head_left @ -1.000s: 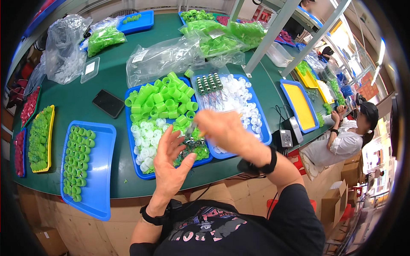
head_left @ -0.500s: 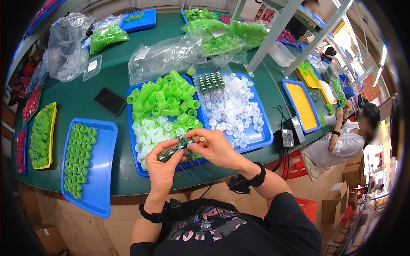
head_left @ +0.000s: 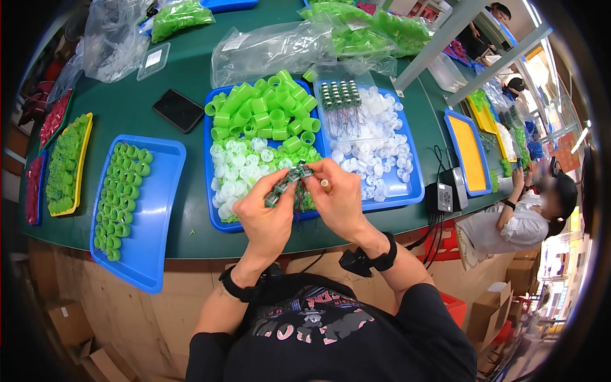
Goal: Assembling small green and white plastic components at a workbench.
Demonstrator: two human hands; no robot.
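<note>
Between both hands is a short strip of small green circuit boards [head_left: 278, 193] with thin wires hanging below. My left hand [head_left: 262, 213] is closed on the strip's lower end, thumb against fingers. My right hand [head_left: 342, 198] pinches its upper end and also keeps a thin wooden-looking stick [head_left: 326, 184] tucked in the fingers; the rest of the stick is hidden. Just beyond the hands lies a blue divided tray [head_left: 219, 224] with green plastic rings [head_left: 261, 111], clear plastic caps [head_left: 238, 165] and small green pieces on its left side. More whitish clear caps [head_left: 375, 156] fill the right side.
A clear lid-like box [head_left: 353, 130] bearing rows of circuit boards rests on the tray. Left stands a blue tray [head_left: 156, 210] with rows of green rings, near a black phone [head_left: 177, 111]. Black adapters [head_left: 439, 197] with cables sit right. A co-worker [head_left: 515, 213] works at far right.
The whole view has shifted, so the table sits higher and further right. Both hands still hold the strip over the tray's near edge, with the fingers slightly turned.
</note>
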